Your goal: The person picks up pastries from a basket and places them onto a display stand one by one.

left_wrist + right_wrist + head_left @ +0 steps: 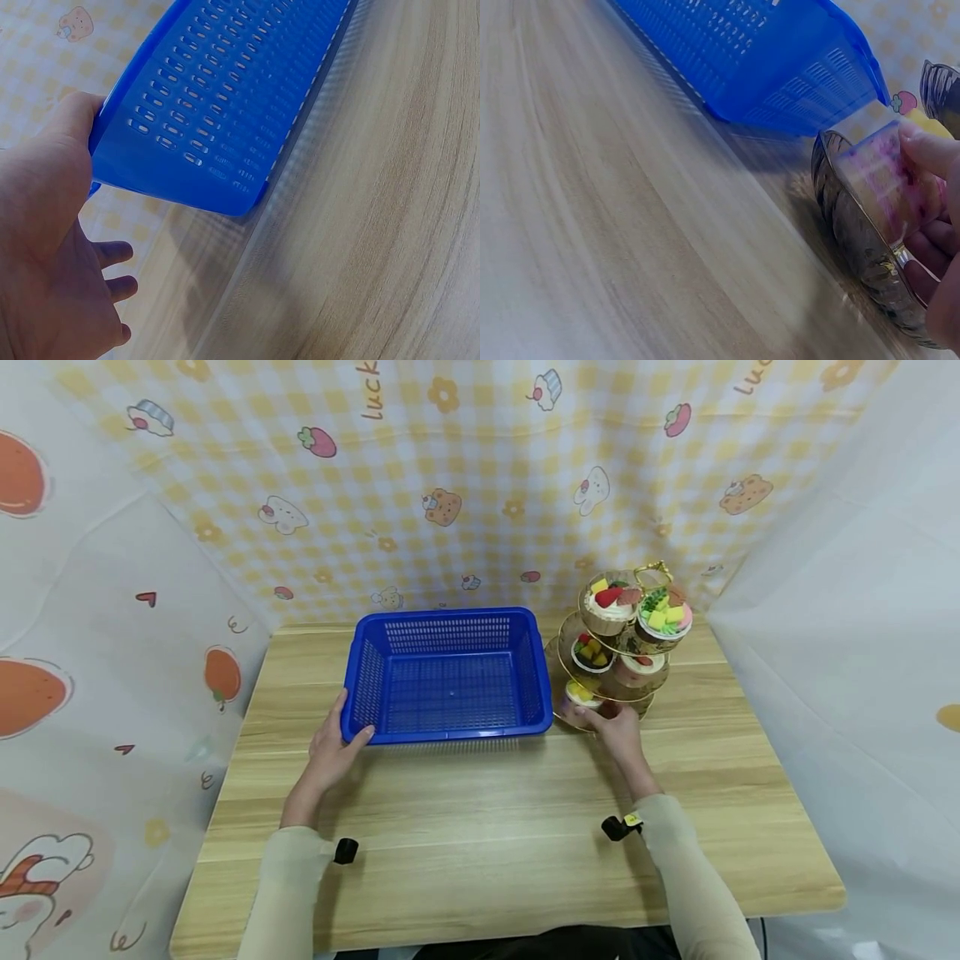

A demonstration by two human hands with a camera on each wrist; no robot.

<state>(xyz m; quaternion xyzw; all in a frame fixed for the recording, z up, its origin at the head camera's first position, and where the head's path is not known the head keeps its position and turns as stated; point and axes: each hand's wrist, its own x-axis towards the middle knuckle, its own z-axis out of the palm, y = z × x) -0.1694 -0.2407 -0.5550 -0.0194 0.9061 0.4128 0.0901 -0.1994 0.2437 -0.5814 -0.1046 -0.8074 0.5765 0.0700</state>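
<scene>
Right hand [617, 727] curled round a clear dessert cup [881, 184] on the lowest tier of the gold stand [570, 631]. Probably light, smooth, slippery (best gripped round the wall). Left hand [333, 752] pinching the blue basket [375, 631] corner: light, stiff.

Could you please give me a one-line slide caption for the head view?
Left hand grips the empty blue perforated plastic basket; right hand reaches a dessert cup on the gold three-tier stand.

Both hands [333, 752] [611, 727] fwd, fingers curled, gripping.
</scene>
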